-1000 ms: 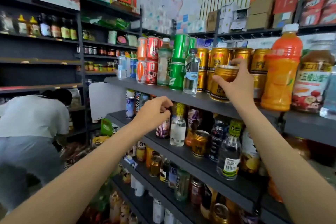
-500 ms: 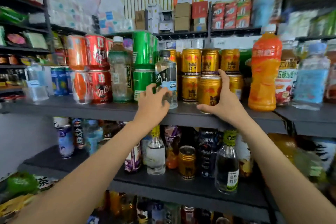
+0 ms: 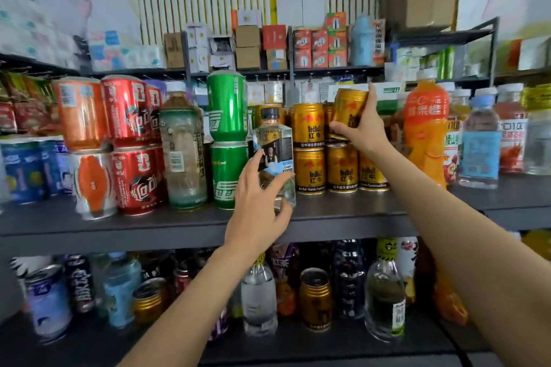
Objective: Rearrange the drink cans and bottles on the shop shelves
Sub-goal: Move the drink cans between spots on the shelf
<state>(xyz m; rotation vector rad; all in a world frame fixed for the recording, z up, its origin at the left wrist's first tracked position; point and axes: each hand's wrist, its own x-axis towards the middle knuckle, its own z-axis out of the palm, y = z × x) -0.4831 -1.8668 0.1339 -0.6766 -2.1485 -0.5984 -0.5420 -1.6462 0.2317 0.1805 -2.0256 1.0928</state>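
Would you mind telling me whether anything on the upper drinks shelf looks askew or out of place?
Yes: the gold energy-drink can gripped by the right hand is tilted above the stacked gold cans, not seated. The left hand holds a clear square bottle upright.

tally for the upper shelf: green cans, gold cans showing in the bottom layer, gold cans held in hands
Green cans: 2, stacked
Gold cans in the bottom layer: 3 showing
Held gold can: 1, in the right hand
Total: 6

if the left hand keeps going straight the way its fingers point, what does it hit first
The left hand already meets the clear bottle, its fingers curled around it; behind that are probably the gold cans, though depth is unclear.
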